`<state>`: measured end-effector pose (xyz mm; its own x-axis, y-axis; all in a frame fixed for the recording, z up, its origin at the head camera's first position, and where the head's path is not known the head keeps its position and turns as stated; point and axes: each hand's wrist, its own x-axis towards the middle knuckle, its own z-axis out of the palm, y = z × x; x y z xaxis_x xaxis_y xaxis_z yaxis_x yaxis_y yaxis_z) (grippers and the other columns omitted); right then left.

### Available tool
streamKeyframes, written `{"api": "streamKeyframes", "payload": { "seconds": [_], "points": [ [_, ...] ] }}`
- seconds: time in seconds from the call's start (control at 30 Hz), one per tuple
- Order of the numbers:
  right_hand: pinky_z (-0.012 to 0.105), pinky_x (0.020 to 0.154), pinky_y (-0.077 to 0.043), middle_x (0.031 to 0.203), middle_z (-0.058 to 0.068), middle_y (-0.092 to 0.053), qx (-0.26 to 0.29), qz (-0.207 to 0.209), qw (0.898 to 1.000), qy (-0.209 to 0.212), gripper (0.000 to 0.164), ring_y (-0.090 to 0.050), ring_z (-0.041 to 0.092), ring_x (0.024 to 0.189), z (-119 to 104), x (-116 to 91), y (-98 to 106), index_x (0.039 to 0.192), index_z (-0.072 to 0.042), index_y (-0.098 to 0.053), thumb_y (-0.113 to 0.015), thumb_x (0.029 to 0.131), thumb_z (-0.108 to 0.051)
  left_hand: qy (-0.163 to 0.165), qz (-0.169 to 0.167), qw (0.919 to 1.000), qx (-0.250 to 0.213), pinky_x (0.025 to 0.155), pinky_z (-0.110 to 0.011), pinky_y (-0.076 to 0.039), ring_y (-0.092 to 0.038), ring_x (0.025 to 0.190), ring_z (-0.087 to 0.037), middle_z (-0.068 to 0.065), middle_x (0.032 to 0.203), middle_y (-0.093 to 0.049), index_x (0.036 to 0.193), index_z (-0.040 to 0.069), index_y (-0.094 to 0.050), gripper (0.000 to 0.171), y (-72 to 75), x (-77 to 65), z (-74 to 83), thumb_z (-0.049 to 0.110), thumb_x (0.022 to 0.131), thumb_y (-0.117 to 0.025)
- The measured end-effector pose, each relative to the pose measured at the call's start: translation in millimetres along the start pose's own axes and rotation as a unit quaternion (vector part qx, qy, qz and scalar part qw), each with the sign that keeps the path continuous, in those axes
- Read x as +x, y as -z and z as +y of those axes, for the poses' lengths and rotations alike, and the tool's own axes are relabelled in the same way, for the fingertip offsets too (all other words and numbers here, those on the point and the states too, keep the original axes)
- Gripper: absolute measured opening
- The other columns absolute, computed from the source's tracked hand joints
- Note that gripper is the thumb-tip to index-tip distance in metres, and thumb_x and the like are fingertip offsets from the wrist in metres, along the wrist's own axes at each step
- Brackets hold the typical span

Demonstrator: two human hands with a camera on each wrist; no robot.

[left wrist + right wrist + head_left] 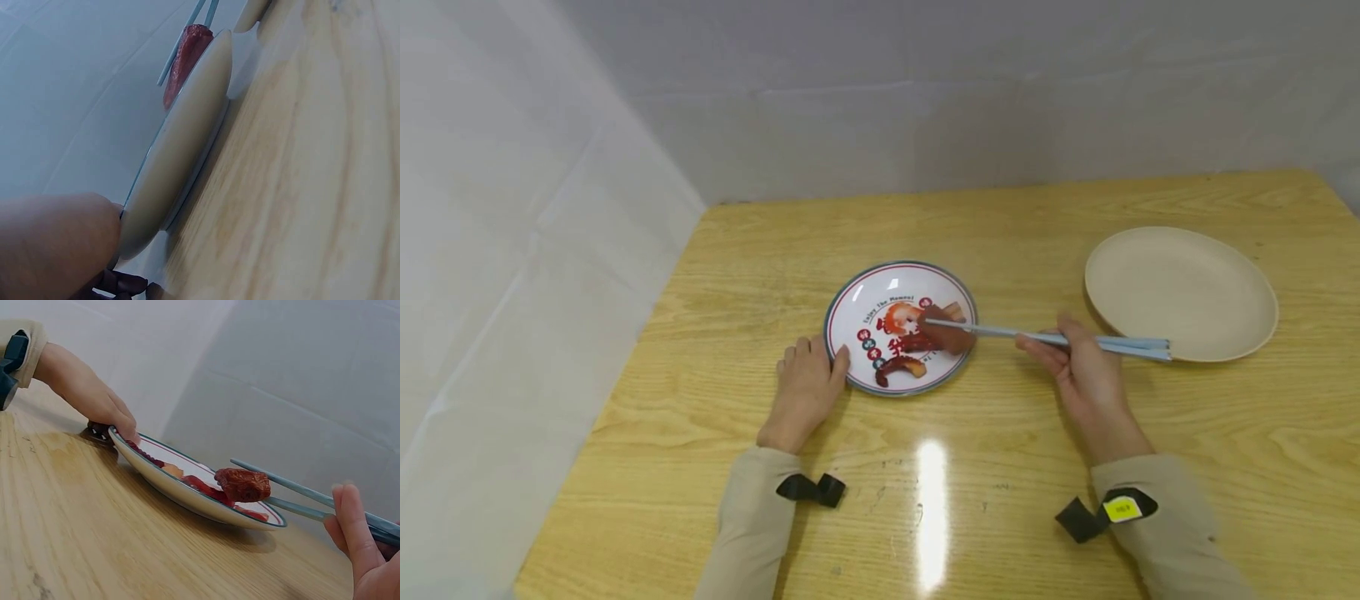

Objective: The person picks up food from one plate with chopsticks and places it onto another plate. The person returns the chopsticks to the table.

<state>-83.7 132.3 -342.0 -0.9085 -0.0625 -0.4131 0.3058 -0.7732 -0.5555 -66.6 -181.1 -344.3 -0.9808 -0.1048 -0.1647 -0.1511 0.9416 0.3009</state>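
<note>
My left hand (pixel 808 383) holds the left rim of a white plate (pixel 857 310) with a blue-green edge and printed lettering, its thumb over the rim. My right hand (pixel 1090 375) grips light blue chopsticks (pixel 294 485). Between their tips is a reddish-brown chunk of meat (pixel 245 485), raised over the plate's right side. Also on the plate are an orange-and-white shrimp-like piece (pixel 897 317) and a curved brown piece (pixel 901 367) near the front rim. Dark red food (pixel 203 486) lies below the chunk, partly covered by it in the head view.
A larger beige plate (pixel 1180 292) stands at the right on the wooden table (pixel 1000 517), just beyond the chopsticks' rear ends. White sheeting (pixel 850 125) rises behind the table and along its left side. Black straps (pixel 811 489) hang from both sleeves.
</note>
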Motion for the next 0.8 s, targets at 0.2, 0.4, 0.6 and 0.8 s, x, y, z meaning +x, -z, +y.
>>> {"api": "streamKeyframes", "payload": {
  "seconds": [0.2, 0.4, 0.6, 0.8],
  "points": [
    [0.027, 0.071, -0.054, 0.07, 0.017, -0.066, -0.02, 0.01, 1.0, -0.008, 0.026, -0.072, 0.025, 0.072, 8.5, 1.4, -8.4, 0.081, 0.003, -0.051, -0.044, 0.102, -0.012, 0.002, 0.002, 1.0, 0.002, 0.086, -0.045, -0.034, -0.042, 0.098, -0.034, -0.021, 0.107, -0.047, 0.121, -0.007, -0.049, 0.05, -0.7, 1.3, -0.4, 0.037, 0.103, -0.034],
    [0.03, 0.075, -0.053, 0.078, 0.014, -0.062, -0.011, 0.038, 0.999, -0.015, 0.018, -0.072, 0.027, 0.071, 20.4, 4.0, -22.3, 0.092, 0.004, -0.046, -0.047, 0.101, -0.011, 0.003, 0.001, 1.0, 0.0, 0.087, -0.045, -0.034, -0.043, 0.099, -0.034, -0.021, 0.107, -0.048, 0.123, -0.007, -0.049, 0.051, -1.5, 0.9, -1.0, 0.037, 0.103, -0.034],
    [0.03, 0.082, -0.052, 0.107, 0.017, -0.048, -0.056, 0.044, 0.997, -0.002, 0.016, -0.072, 0.025, 0.079, 35.3, 7.6, -37.2, 0.103, 0.004, -0.045, -0.045, 0.101, -0.012, -0.001, 0.006, 1.0, 0.0, 0.087, -0.046, -0.034, -0.043, 0.099, -0.036, -0.021, 0.107, -0.048, 0.122, -0.008, -0.05, 0.05, -0.7, -0.5, -1.9, 0.037, 0.103, -0.034],
    [0.03, 0.084, -0.051, 0.119, 0.02, -0.042, -0.099, 0.028, 0.995, 0.01, 0.029, -0.071, 0.022, 0.077, 48.0, 10.7, -45.1, 0.123, 0.007, -0.042, -0.042, 0.103, -0.015, -0.005, 0.01, 0.9999, 0.0, 0.086, -0.046, -0.034, -0.043, 0.098, -0.035, -0.021, 0.106, -0.048, 0.121, -0.008, -0.05, 0.05, 0.8, -1.2, -2.2, 0.036, 0.103, -0.034]
  ]
}}
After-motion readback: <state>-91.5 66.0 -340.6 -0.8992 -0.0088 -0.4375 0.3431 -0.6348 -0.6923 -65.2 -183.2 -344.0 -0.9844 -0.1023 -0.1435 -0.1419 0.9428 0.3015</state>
